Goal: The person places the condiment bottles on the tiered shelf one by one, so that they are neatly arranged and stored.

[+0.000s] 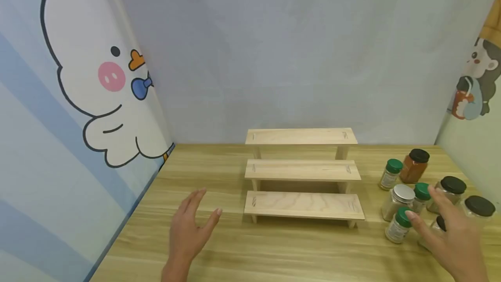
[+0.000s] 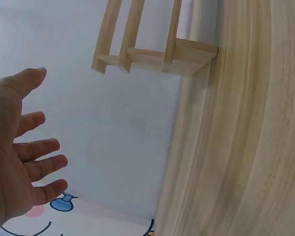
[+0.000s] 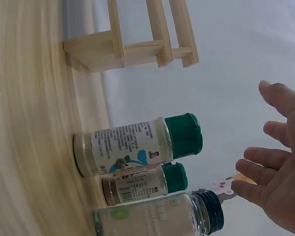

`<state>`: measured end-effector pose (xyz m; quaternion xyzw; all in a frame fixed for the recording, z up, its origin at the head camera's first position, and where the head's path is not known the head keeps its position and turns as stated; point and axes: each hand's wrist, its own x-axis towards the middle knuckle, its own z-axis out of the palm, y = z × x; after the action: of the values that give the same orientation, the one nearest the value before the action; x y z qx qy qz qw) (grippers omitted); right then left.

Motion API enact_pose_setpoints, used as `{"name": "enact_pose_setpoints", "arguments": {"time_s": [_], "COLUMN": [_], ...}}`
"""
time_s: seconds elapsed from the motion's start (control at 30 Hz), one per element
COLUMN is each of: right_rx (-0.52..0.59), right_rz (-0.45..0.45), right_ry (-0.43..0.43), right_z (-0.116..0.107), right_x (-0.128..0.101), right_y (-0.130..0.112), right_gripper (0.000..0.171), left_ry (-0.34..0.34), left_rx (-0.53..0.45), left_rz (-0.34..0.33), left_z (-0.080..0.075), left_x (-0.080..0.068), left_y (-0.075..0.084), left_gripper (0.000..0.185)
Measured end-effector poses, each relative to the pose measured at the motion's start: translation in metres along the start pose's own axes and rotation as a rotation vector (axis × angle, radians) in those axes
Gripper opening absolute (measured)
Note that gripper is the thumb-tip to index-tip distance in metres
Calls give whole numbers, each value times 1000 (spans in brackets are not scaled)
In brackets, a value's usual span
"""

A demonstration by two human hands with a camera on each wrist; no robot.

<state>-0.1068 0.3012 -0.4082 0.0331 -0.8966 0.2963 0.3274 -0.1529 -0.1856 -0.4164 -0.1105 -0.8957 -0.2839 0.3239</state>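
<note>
My left hand (image 1: 188,226) hovers over the table left of a three-step wooden shelf (image 1: 303,204), fingers spread and nothing in them. On the right, my right hand (image 1: 454,234) is held above a group of spice jars, its fingers apart and holding nothing. Nearest to its thumb is a green-capped jar (image 1: 398,226) with a white label. Beside that stand a silver-lidded jar (image 1: 398,201) and another green-capped jar (image 1: 421,195). In the right wrist view a green-capped shaker (image 3: 128,147) and a dark-lidded glass jar (image 3: 152,216) show close by. My hand partly hides some jars.
Farther back on the right are a green-capped jar (image 1: 390,174) and a black-lidded jar of reddish-brown contents (image 1: 415,166). Two black-lidded jars (image 1: 478,207) (image 1: 450,190) stand near the right side. A grey curtain (image 1: 274,55) hangs behind the wooden table (image 1: 219,247), with printed cloth at both sides.
</note>
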Motion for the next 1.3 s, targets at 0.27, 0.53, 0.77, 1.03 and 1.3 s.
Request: {"name": "enact_pose_setpoints", "arguments": {"time_s": [0.27, 0.53, 0.77, 1.03, 1.3], "right_rx": [87, 201, 231, 246, 333], "right_rz": [256, 523, 564, 636, 832], "right_ry": [67, 109, 213, 330, 331], "right_z": [18, 38, 55, 83, 86], "right_x": [-14, -21, -24, -37, -44], "right_y": [-10, -16, -21, 12, 12], "right_gripper": [62, 63, 61, 67, 70], "left_ry": [-60, -157, -208, -223, -282], "left_rx": [-179, -313, -431, -501, -543], "left_rz": [-126, -300, -408, -458, -535], "left_z": [18, 32, 41, 53, 61], "left_x": [-8, -14, -15, -13, -10], "left_y": [6, 10, 11, 11, 13], "left_gripper": [53, 57, 60, 59, 62]}}
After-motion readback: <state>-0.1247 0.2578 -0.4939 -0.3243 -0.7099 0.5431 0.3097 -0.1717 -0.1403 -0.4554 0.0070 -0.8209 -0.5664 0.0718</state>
